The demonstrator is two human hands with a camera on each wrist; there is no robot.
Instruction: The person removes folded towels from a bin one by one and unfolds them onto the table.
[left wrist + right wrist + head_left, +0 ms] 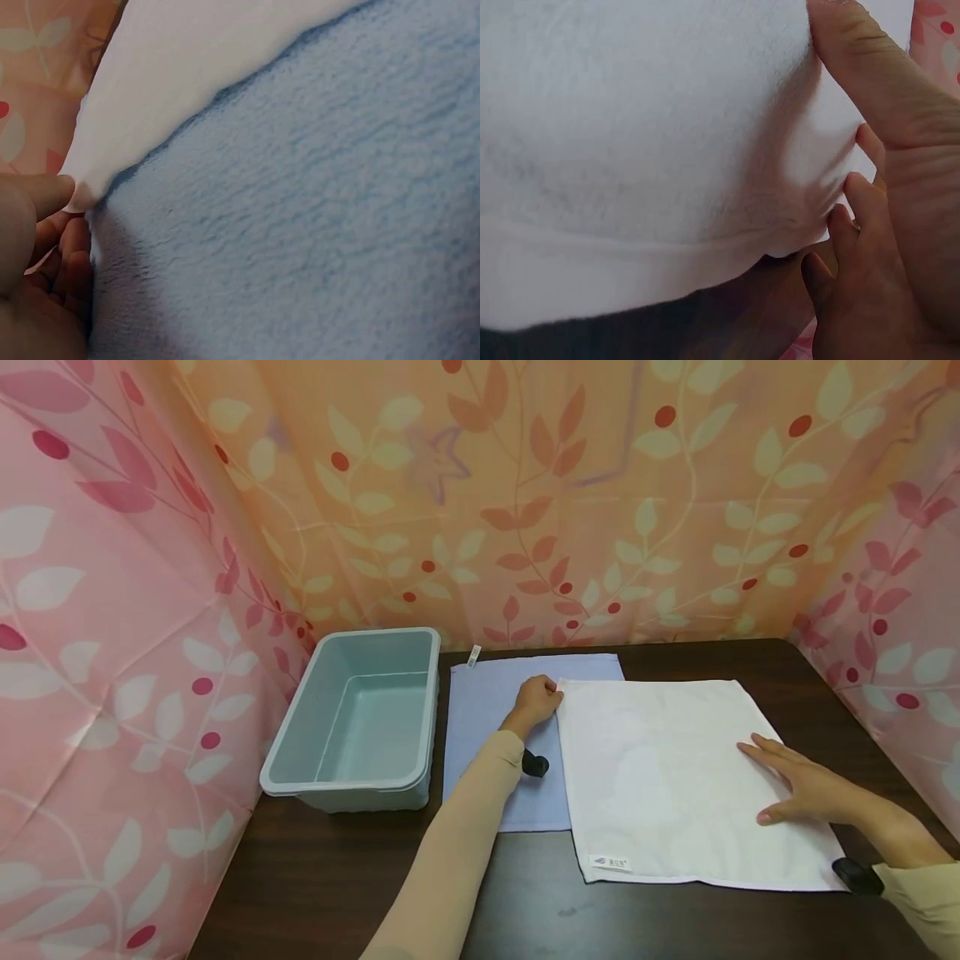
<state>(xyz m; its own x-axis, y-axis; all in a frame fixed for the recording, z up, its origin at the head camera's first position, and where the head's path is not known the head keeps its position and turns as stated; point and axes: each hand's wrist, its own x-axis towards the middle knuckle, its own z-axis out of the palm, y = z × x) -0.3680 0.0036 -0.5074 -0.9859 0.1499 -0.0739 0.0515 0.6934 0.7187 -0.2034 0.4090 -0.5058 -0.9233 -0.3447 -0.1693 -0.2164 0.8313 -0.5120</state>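
A white towel (660,777) with a small printed label (611,862) on its near left corner lies spread flat, its left side overlapping a light blue towel (487,710). My left hand (536,700) pinches the far left corner of the white towel between thumb and fingers, over the blue one. In the left wrist view the thumb (49,193) presses that corner from above. On the right, my right hand (810,785) rests with spread fingers on the white towel's right side. The right wrist view shows its thumb (855,52) against the cloth and the other fingers along the edge.
A pale blue-green plastic basin (367,727) with nothing in it stands left of the towels. Everything lies on a dark wooden table (360,868). Floral curtains (525,510) hang behind it and on both sides. A white tag (474,656) sticks out from the blue towel's far edge.
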